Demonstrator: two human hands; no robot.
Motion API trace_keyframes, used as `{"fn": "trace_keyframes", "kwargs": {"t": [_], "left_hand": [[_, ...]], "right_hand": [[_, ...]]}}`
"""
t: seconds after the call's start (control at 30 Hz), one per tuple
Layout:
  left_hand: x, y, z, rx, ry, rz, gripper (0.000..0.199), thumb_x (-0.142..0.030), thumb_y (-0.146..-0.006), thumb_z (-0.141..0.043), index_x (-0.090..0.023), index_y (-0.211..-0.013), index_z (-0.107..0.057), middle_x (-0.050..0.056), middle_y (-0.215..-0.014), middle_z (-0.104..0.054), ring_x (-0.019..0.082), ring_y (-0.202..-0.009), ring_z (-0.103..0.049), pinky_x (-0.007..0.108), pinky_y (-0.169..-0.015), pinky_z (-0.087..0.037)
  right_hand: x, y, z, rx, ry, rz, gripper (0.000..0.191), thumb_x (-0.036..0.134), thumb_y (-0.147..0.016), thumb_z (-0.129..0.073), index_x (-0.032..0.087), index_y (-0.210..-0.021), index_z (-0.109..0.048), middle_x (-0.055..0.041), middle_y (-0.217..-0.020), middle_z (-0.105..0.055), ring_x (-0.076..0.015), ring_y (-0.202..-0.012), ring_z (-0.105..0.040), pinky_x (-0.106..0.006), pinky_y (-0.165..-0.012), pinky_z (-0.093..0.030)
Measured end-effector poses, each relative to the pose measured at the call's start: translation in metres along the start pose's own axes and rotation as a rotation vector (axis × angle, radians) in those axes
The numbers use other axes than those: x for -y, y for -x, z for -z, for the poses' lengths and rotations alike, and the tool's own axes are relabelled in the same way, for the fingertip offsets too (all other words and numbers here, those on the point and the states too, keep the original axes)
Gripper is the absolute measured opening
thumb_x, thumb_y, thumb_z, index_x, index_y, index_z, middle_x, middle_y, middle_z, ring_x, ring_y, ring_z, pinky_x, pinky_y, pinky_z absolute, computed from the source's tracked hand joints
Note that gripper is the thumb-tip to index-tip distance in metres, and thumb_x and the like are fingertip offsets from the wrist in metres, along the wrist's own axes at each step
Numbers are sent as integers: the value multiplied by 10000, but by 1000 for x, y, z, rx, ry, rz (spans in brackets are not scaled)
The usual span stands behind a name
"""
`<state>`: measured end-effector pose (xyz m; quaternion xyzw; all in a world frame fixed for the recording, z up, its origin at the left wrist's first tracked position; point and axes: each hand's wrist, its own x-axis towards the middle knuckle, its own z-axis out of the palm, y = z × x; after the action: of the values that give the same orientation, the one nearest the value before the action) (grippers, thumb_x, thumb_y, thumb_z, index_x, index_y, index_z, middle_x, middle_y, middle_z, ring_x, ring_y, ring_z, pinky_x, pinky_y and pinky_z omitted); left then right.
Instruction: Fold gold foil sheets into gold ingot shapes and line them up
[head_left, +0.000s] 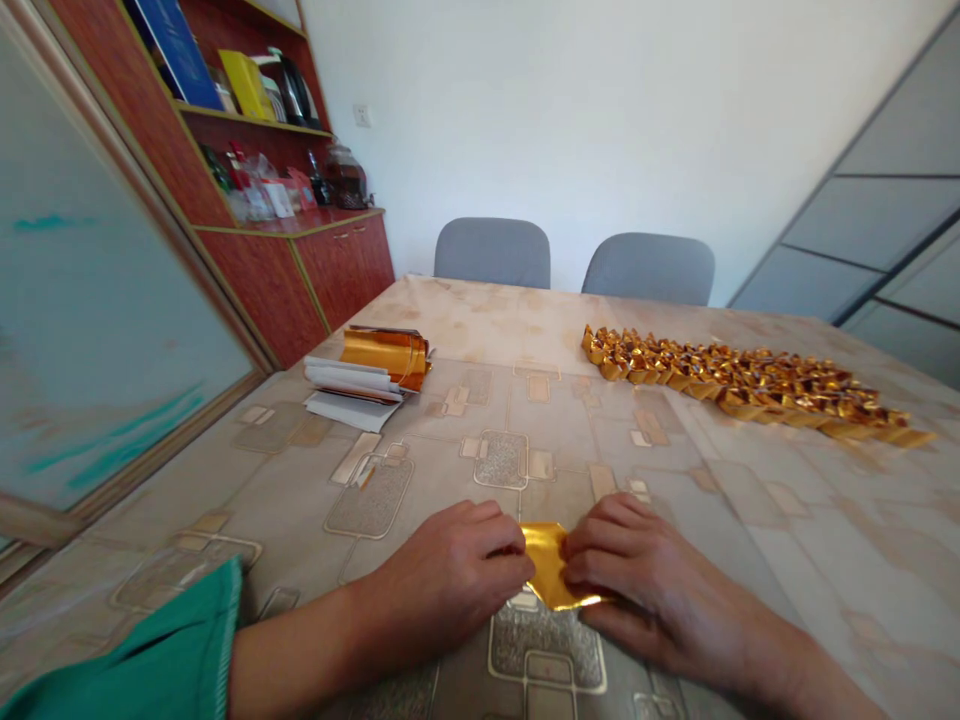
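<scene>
A shiny gold foil paper [547, 562], partly folded with slanted corners, lies between my hands just above the patterned tablecloth. My left hand [469, 565] grips its left edge with curled fingers. At the other side, my right hand [637, 570] has its fingers bent over the right part, thumb below the paper's lower edge. Both hands cover the paper's ends, so its full shape is hidden.
Gold and white paper sheets [382, 360] lie stacked, curled, at the table's back left. Several folded gold foil pieces [735, 380] stand in rows at the right. Two grey chairs [493, 252] stand behind the table [465, 315]; a red cabinet [345, 270] is at the left.
</scene>
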<state>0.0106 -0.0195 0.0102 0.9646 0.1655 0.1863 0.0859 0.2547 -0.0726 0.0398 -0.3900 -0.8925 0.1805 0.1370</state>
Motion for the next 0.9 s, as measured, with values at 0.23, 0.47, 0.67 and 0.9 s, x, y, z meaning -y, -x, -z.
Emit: {"fn": "trace_keyframes", "kwargs": {"t": [0.23,0.47,0.67,0.9], "left_hand": [[5,5,0,3,112,-9,225,-174,-986,-455,-202,-1031,-673,51,-903,-673,170,-824,-582,284,-755,-473],[8,4,5,53,203,15,217,-170,-1002,-419,-164,-1026,-635,63,-947,-688,185,-869,-589,301,-805,-489],[8,7,0,62,176,23,189,-150,-994,-408,-164,-959,-593,55,-923,-664,182,-843,-575,310,-819,-478],[5,9,-1,113,87,14,351,-126,-952,-456,-184,-1293,-520,78,-1056,-645,208,-883,-577,321,-795,-493]], "right_hand": [[-7,-2,-1,-43,-11,-10,198,314,-1012,-514,243,-982,-696,-19,-869,-701,-183,-794,-586,-348,-769,-396],[-15,-11,-13,-176,-131,-169,176,250,-991,-532,209,-897,-675,-26,-815,-682,-182,-770,-587,-316,-696,-409],[-19,-18,-26,-241,-31,-246,186,207,-967,-533,204,-822,-649,-27,-767,-656,-191,-741,-555,-329,-691,-378],[-16,-17,-35,-281,198,-263,155,193,-939,-557,200,-789,-595,-33,-745,-630,-221,-740,-517,-355,-698,-321]]}}
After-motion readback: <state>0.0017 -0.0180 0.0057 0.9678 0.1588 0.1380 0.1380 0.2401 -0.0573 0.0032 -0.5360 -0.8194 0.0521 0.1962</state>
